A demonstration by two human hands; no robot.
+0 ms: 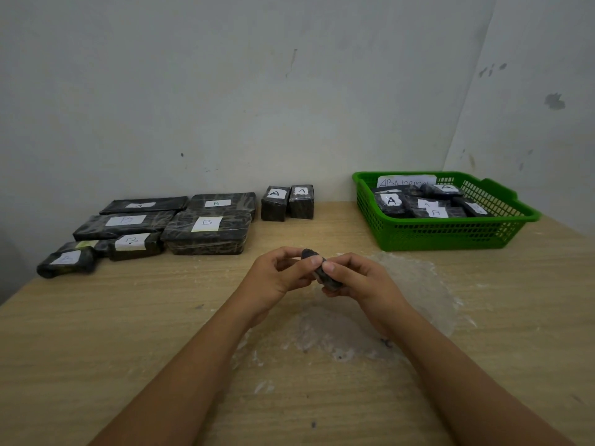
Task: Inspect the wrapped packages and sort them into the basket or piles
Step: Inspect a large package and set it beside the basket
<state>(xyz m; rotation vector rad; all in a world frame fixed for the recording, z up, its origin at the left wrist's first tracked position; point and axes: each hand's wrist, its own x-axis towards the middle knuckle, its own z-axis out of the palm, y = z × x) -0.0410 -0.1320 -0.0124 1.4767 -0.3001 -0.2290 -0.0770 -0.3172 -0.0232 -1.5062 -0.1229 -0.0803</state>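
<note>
Pinching a dark package with 2 hands

Left hand [283, 274] and right hand [357, 278] grip 1 small package [328, 275]; fingers hide its label. Beyond the right hand sits the green basket [450, 235]; piles [206, 226] lie beyond the left. Scuffed wooden table [96, 333], stained wall [257, 91].

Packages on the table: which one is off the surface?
The small dark package pinched between both hands; all others lie on the table or in the basket.

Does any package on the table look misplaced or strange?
Yes. One flat package at the back left bears an "A" label yet lies among the "B" packages. The two upright "A" packages stand apart, further right.
</note>
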